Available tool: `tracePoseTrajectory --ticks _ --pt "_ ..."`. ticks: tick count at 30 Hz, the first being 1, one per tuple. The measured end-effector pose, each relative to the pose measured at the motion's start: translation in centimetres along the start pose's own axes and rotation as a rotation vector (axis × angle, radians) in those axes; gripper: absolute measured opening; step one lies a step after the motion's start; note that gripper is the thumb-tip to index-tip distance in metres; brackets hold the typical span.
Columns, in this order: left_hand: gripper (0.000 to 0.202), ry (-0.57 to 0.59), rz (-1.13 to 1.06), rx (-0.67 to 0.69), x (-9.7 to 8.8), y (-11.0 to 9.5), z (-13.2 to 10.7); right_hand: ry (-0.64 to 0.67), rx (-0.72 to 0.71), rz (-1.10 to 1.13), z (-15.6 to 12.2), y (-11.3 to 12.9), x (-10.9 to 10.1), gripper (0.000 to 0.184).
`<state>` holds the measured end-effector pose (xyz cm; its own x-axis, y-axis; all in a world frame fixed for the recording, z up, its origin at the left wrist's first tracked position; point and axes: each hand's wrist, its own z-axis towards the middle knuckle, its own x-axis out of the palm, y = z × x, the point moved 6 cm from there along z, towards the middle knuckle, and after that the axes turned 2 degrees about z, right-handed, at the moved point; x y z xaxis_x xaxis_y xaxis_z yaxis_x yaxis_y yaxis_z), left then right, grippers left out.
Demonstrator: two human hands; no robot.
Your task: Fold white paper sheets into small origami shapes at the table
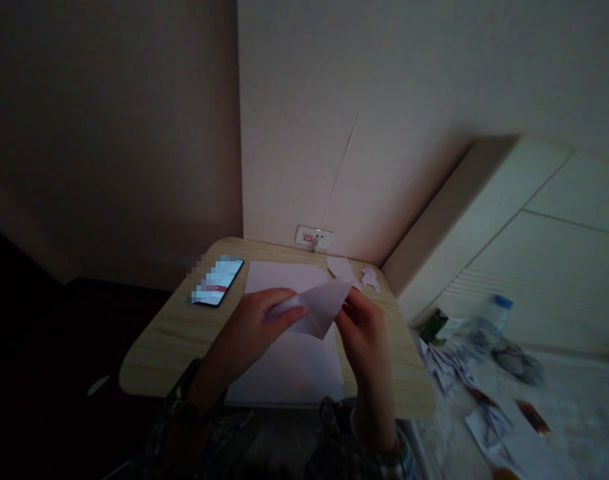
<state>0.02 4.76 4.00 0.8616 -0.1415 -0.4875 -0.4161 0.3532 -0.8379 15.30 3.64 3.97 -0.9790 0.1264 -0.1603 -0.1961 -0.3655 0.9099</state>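
Both of my hands hold a folded white paper (320,305) above a small light wooden table (174,333). My left hand (254,327) pinches its left edge with the fingers closed on the fold. Closed on the paper's right corner is my right hand (365,327). Beneath the hands a white sheet (289,363) lies flat on the table.
A phone (218,283) with a lit screen lies at the table's far left. Small folded paper pieces (370,277) rest at the far right corner near a wall socket (313,237). A bed on the right carries a plastic bottle (488,320), loose papers (441,367) and clutter.
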Motion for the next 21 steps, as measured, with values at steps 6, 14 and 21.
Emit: tracePoseTrajectory --ticks 6,14,21 --pt "0.023 0.086 0.032 0.002 0.4 0.2 0.0 0.046 0.012 -0.057 0.1 0.1 0.0 0.018" --pt "0.036 -0.052 -0.034 -0.073 -0.5 0.7 0.0 0.017 0.061 0.069 0.0 0.1 0.0 0.011" --pt "0.027 -0.258 -0.173 -0.139 -1.8 0.5 -0.5 -0.070 0.046 0.022 0.0 0.2 -0.9 0.009"
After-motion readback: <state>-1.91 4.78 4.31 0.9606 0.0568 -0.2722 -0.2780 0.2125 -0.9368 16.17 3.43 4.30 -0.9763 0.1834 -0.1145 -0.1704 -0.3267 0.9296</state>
